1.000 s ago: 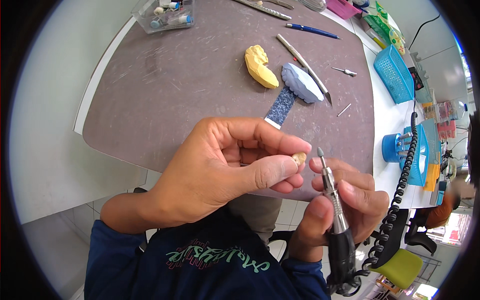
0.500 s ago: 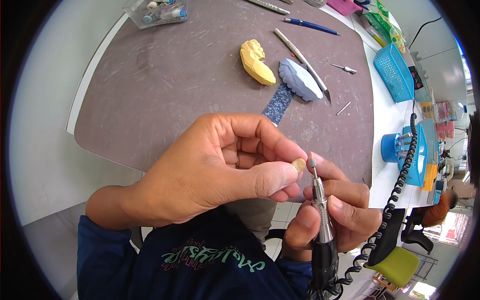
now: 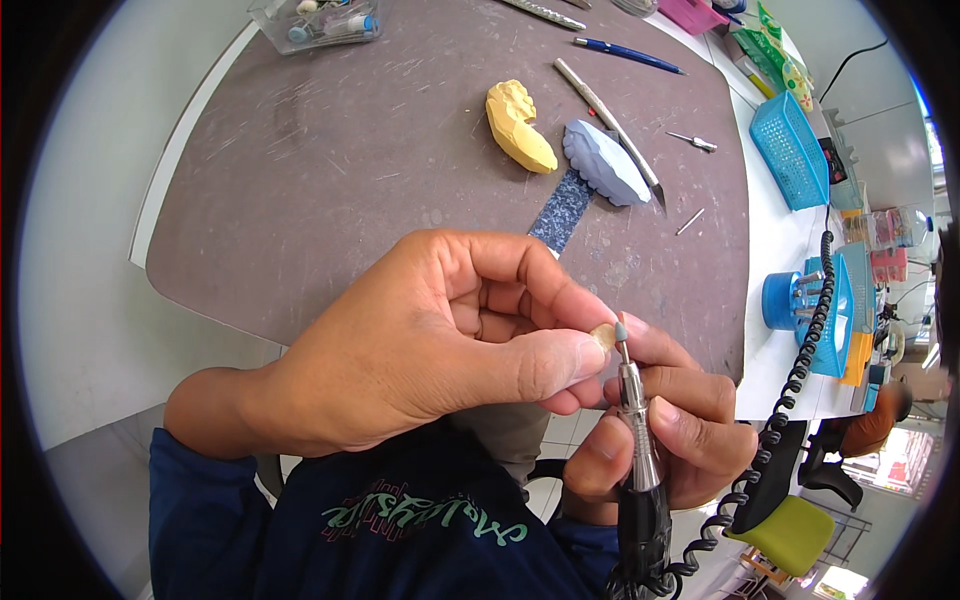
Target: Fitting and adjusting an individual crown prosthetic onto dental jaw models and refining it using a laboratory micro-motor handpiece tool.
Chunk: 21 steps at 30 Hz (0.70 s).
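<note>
Between thumb and fingertips, my left hand (image 3: 470, 345) pinches a small tan piece that looks like a dental crown (image 3: 604, 336). My right hand (image 3: 690, 425) grips a black and silver rotary handpiece (image 3: 642, 450) like a pen. Its grey-green pointed bur (image 3: 621, 330) is right beside the crown; whether they touch I cannot tell. Beyond my hands lie a yellow dental cast (image 3: 518, 130) and a blue-grey dental cast (image 3: 605, 165). A strip of dark blue patterned material (image 3: 562, 212) runs out from the blue-grey cast toward my hands.
A silver knife (image 3: 608, 110), a blue pen (image 3: 630, 55) and loose burs (image 3: 692, 142) lie on the brown mat (image 3: 300, 200). At the far left stands a clear box (image 3: 315, 30). On the right are blue baskets (image 3: 790, 150), a bur stand (image 3: 782, 300) and the coiled cord (image 3: 805, 350).
The handpiece has shifted slightly left and up, bringing the bur closer to the crown. My left hand has barely moved. The view has shifted slightly.
</note>
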Tool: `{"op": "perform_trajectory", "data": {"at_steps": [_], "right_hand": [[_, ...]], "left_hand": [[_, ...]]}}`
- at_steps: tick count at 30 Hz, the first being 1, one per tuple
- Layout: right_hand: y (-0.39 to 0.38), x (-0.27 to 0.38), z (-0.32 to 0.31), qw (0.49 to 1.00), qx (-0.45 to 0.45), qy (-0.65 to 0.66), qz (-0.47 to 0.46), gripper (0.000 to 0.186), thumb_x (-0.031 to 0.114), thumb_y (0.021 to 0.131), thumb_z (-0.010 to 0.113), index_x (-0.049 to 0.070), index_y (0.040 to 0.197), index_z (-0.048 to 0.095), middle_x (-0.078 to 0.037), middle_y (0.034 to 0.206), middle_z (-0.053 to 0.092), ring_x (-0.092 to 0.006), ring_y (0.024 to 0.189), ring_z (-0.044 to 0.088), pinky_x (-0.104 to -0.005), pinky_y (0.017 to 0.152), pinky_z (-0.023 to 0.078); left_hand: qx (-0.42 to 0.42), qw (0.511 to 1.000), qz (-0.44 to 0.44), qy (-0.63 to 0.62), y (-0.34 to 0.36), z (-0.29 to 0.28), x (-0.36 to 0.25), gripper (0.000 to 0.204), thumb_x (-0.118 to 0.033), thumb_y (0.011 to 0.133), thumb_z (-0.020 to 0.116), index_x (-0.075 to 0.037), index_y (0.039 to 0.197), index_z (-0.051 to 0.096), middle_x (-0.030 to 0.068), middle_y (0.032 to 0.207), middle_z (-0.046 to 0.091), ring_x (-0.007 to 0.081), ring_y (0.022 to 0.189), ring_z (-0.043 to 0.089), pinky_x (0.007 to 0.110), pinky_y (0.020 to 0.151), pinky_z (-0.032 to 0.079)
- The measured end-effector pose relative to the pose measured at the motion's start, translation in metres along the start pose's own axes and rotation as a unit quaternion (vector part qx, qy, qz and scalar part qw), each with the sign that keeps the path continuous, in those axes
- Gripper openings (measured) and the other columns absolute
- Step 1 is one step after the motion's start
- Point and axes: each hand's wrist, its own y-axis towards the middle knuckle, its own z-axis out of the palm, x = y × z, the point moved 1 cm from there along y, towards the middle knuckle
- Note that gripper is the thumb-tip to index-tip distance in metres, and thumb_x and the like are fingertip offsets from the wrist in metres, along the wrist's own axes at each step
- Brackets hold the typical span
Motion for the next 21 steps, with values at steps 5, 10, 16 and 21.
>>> {"op": "perform_trajectory", "data": {"at_steps": [5,10,16,21], "right_hand": [[-0.0011,-0.0012,0.001,1.0,-0.01,-0.005,-0.012,0.039,0.006,0.072,0.079,-0.001,0.099,0.052,-0.017,0.078,0.06,-0.0411,0.085,0.067,-0.0423,0.073,0.059],[-0.0004,-0.0011,0.0006,1.0,0.0,-0.02,-0.016,0.039,0.006,0.072,0.079,-0.002,0.098,0.051,-0.017,0.077,0.059,-0.0409,0.085,0.067,-0.0418,0.073,0.06],[-0.0011,-0.0012,0.0018,1.0,-0.016,0.01,-0.007,0.042,0.007,0.073,0.079,-0.002,0.098,0.047,-0.018,0.08,0.057,-0.0409,0.087,0.066,-0.0417,0.074,0.06],[0.0003,-0.0014,-0.0002,1.0,0.003,0.003,-0.008,0.043,0.007,0.073,0.079,-0.002,0.099,0.047,-0.018,0.08,0.058,-0.0401,0.087,0.067,-0.0412,0.075,0.059]], "left_hand": [[0.004,1.0,-0.003,-0.01,0.0003,-0.0004,0.0004,0.018,-0.003,0.086,0.062,0.004,0.101,0.056,0.0148,0.091,0.064,0.0181,0.082,0.065,0.028,0.074,0.056],[0.005,1.0,-0.003,-0.01,0.0011,-0.0006,-0.0003,0.017,-0.002,0.086,0.063,0.004,0.1,0.056,0.0143,0.09,0.064,0.0173,0.081,0.065,0.027,0.072,0.056],[0.007,1.0,0.0,-0.009,0.0018,-0.0002,-0.0017,0.015,0.0,0.085,0.063,0.003,0.098,0.056,0.0139,0.09,0.064,0.0167,0.081,0.066,0.026,0.072,0.056],[0.005,1.0,-0.004,-0.007,0.0029,0.0,-0.0024,0.014,0.001,0.084,0.062,0.003,0.097,0.056,0.014,0.089,0.065,0.0163,0.08,0.066,0.026,0.072,0.055]]}}
